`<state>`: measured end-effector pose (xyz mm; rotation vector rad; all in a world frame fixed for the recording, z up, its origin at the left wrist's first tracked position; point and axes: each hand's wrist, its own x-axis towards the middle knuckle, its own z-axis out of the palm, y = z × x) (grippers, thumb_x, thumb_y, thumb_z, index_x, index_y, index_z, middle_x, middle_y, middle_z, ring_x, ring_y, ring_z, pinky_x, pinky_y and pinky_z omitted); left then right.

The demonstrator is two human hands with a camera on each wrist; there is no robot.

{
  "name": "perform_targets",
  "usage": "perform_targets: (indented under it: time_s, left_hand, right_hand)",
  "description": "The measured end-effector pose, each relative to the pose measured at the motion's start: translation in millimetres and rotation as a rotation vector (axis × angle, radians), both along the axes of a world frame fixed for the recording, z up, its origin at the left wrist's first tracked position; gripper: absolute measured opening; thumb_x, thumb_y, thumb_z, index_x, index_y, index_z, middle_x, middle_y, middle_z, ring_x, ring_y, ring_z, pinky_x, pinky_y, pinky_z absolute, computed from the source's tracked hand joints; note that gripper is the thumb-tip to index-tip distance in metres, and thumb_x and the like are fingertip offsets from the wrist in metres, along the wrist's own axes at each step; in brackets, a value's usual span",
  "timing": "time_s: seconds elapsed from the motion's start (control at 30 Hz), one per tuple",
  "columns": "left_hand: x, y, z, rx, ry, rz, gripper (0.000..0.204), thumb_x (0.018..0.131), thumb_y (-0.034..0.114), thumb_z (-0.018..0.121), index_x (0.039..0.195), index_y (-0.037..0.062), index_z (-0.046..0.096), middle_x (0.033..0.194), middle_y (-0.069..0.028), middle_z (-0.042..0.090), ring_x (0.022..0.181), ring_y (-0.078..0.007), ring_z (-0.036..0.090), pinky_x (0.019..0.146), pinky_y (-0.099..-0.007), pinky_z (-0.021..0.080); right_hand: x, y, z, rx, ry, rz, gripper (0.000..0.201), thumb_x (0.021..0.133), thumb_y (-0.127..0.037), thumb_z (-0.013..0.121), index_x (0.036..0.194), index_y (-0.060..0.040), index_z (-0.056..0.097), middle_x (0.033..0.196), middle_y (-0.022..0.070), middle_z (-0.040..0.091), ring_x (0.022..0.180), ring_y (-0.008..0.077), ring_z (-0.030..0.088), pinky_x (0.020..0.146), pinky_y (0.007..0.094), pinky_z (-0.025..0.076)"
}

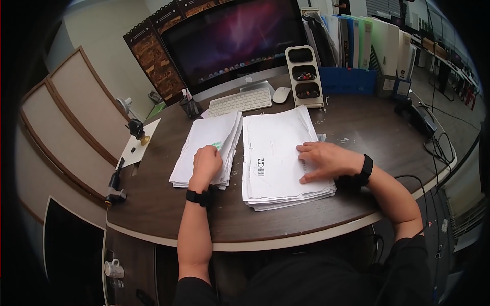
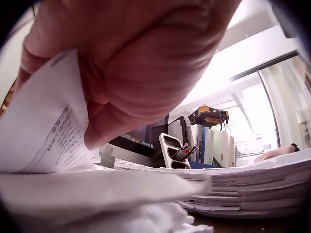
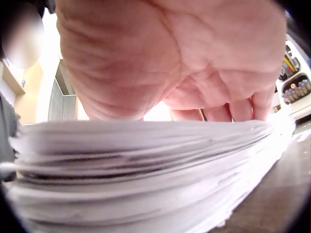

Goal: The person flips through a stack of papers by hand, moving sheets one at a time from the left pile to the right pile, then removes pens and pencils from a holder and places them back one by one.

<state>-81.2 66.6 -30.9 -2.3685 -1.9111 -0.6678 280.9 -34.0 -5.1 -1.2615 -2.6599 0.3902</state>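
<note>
Two stacks of white paper lie side by side on the dark desk. Over the left stack (image 1: 206, 133) my left hand (image 1: 206, 166) is curled near the right edge. In the left wrist view its thumb and fingers pinch a printed paper sheet (image 2: 53, 121), which bends up from the pages below. My right hand (image 1: 331, 159) rests on the right part of the thicker right stack (image 1: 275, 130), fingers spread. The top page there carries a black printed mark. From the right wrist view, the palm (image 3: 194, 53) arches over the layered page edges (image 3: 136, 165).
Behind the stacks are a keyboard (image 1: 240, 104), a mouse (image 1: 281, 95), a pen cup (image 1: 191, 108) and a large monitor (image 1: 240, 46). A white holder (image 1: 304, 84) with pens stands near upright binders (image 1: 385, 43). Cables (image 1: 436, 150) trail at the desk's right edge.
</note>
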Motion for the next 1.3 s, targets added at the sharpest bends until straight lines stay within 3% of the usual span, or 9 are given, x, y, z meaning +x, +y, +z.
perform_targets:
  time_s: [0.2,0.43,0.5,0.63,0.7,0.77,0.87,1.0,1.3]
  left_hand:
    - [4.5,-6.8,8.6,0.084,0.011,0.060,0.017,0.083,0.007,0.056,0.081,-0.0032,0.069,0.083,-0.0282,0.067,0.084,-0.0476,0.066,0.076,-0.0534,0.053]
    - [17.9,-23.5,39.8,0.413,-0.001,0.195,0.012,0.086,0.005,0.062,0.096,-0.0001,0.063,0.080,-0.0246,0.067,0.076,-0.0450,0.065,0.069,-0.0498,0.052]
    - [25.1,-27.4,43.4,0.809,-0.232,-0.076,0.008,0.092,0.006,0.062,0.097,0.0000,0.060,0.074,-0.0185,0.067,0.064,-0.0335,0.067,0.062,-0.0411,0.053]
    - [41.6,-42.4,46.3,0.762,-0.566,-0.188,0.009,0.097,0.006,0.060,0.099,-0.0009,0.056,0.069,-0.0095,0.063,0.058,-0.0190,0.061,0.059,-0.0306,0.050]
    - [53.8,-45.3,48.1,0.603,-1.010,-0.426,0.012,0.101,0.010,0.057,0.105,-0.0012,0.054,0.076,-0.0014,0.062,0.066,-0.0067,0.055,0.062,-0.0234,0.047]
    - [62.5,-50.7,48.6,0.428,-1.144,-0.465,0.012,0.101,0.009,0.056,0.105,-0.0015,0.054,0.081,-0.0006,0.063,0.070,-0.0053,0.055,0.065,-0.0223,0.046]
    - [62.4,-48.6,38.8,0.085,-1.245,-0.478,0.012,0.100,0.008,0.056,0.107,-0.0025,0.053,0.088,-0.0021,0.065,0.075,-0.0044,0.057,0.070,-0.0211,0.047]
    - [70.4,-55.5,41.3,-0.272,-1.292,-0.479,0.016,0.097,0.004,0.057,0.109,-0.0070,0.055,0.091,-0.0103,0.070,0.076,-0.0100,0.065,0.069,-0.0234,0.052]
    - [60.4,-41.6,29.0,-0.654,-0.918,-0.267,0.010,0.087,0.007,0.065,0.088,-0.0016,0.061,0.074,-0.0050,0.065,0.060,-0.0092,0.061,0.050,-0.0228,0.048]
  right_hand:
    - [5.3,3.8,-9.5,0.113,0.043,0.022,0.064,0.081,-0.048,0.074,0.112,0.0067,0.066,0.133,0.0258,0.057,0.123,0.0379,0.055,0.106,0.0407,0.044]
    - [4.5,4.7,-5.4,0.171,0.104,0.031,0.065,0.081,-0.048,0.075,0.116,0.0061,0.064,0.129,0.0240,0.060,0.120,0.0371,0.057,0.102,0.0421,0.047]
    - [1.8,5.7,-4.9,0.335,0.151,-0.064,0.063,0.082,-0.045,0.075,0.117,0.0064,0.063,0.126,0.0234,0.062,0.115,0.0366,0.060,0.098,0.0422,0.048]
    - [-1.7,5.3,8.6,0.332,0.309,-0.178,0.062,0.084,-0.042,0.075,0.120,0.0074,0.061,0.123,0.0255,0.063,0.110,0.0372,0.063,0.093,0.0418,0.050]
    - [-4.1,-0.5,20.6,0.135,0.474,-0.378,0.065,0.086,-0.039,0.075,0.126,0.0083,0.056,0.122,0.0274,0.062,0.105,0.0392,0.064,0.089,0.0418,0.052]
    - [0.5,15.8,-2.8,0.274,0.577,-0.286,0.065,0.089,-0.034,0.074,0.131,0.0096,0.052,0.121,0.0270,0.064,0.102,0.0324,0.067,0.084,0.0389,0.053]
    - [-5.1,14.4,-0.9,-0.127,1.177,-0.298,0.047,0.093,-0.021,0.071,0.127,0.0095,0.056,0.105,0.0190,0.071,0.090,0.0121,0.067,0.070,0.0254,0.054]
    - [1.8,6.4,19.3,-0.216,1.101,-0.381,0.021,0.094,-0.015,0.066,0.101,0.0034,0.070,0.071,0.0033,0.069,0.054,0.0037,0.055,0.046,0.0202,0.040]
    - [16.5,23.5,-1.1,-0.239,0.717,-0.497,0.023,0.092,-0.015,0.067,0.079,0.0043,0.069,0.062,0.0031,0.062,0.049,0.0072,0.053,0.045,0.0247,0.040]
